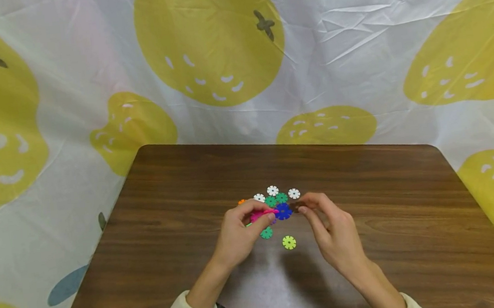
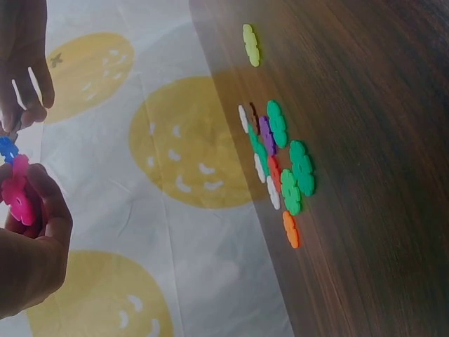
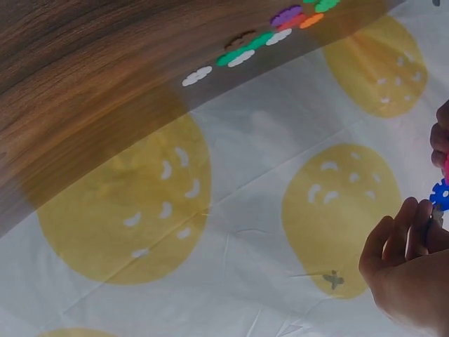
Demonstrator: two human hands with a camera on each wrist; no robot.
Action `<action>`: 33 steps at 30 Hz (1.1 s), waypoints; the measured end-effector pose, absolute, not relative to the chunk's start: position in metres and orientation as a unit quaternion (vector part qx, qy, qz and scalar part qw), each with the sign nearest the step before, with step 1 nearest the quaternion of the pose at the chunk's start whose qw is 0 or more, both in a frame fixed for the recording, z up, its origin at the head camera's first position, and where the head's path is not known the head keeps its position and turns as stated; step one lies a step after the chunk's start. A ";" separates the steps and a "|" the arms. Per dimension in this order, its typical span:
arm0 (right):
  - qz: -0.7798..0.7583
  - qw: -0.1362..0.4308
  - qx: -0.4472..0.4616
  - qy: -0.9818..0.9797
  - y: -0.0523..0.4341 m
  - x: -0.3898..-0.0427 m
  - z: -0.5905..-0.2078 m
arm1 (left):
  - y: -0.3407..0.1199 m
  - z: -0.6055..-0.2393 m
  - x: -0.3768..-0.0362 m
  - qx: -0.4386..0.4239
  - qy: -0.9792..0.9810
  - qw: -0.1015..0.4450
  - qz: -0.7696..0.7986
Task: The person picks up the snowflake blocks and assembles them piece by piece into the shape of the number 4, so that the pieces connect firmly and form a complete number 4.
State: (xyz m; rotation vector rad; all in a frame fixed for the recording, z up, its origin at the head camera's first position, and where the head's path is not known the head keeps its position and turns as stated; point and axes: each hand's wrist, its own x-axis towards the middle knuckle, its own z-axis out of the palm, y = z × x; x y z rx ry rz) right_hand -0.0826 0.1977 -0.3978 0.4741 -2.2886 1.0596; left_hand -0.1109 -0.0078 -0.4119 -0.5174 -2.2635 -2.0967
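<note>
Both hands are raised a little above the brown table [image 1: 391, 194]. My left hand [image 1: 259, 213] pinches a pink notched disc [image 1: 260, 216], and a blue disc [image 1: 283, 211] sits at its right end. In the left wrist view the same pink disc [image 2: 17, 200] lies in the left hand's fingers [image 2: 42, 210], with the blue disc [image 2: 8, 149] above it. My right hand [image 1: 301, 208] pinches a small dark piece against the blue disc; most of that piece is hidden. The right wrist view shows the right hand [image 3: 410, 235] next to the blue disc [image 3: 440, 193].
Loose discs lie on the table beyond and under the hands: white ones [image 1: 272, 190], green ones [image 1: 271, 201], an orange one [image 1: 241, 201], another green one [image 1: 266, 233] and a yellow-green one [image 1: 289, 242]. A white cloth with yellow fruit prints [image 1: 217, 41] surrounds the table.
</note>
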 end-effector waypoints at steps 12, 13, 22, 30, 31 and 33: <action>0.400 0.268 0.171 -0.860 0.194 -0.080 -0.398 | -0.008 -0.412 -0.110 -0.162 -0.718 0.007 -0.677; 0.400 0.269 0.170 -0.860 0.193 -0.080 -0.399 | -0.008 -0.412 -0.110 -0.163 -0.716 0.007 -0.679; 0.402 0.282 0.165 -0.856 0.190 -0.078 -0.401 | -0.007 -0.414 -0.109 -0.169 -0.716 0.010 -0.678; 0.399 0.317 0.197 -0.838 0.192 -0.083 -0.402 | -0.005 -0.417 -0.109 -0.177 -0.699 0.008 -0.693; 0.395 0.319 0.202 -0.838 0.192 -0.084 -0.402 | -0.005 -0.418 -0.109 -0.177 -0.697 0.008 -0.695; 0.388 0.320 0.210 -0.838 0.192 -0.085 -0.400 | -0.005 -0.418 -0.109 -0.177 -0.698 0.011 -0.694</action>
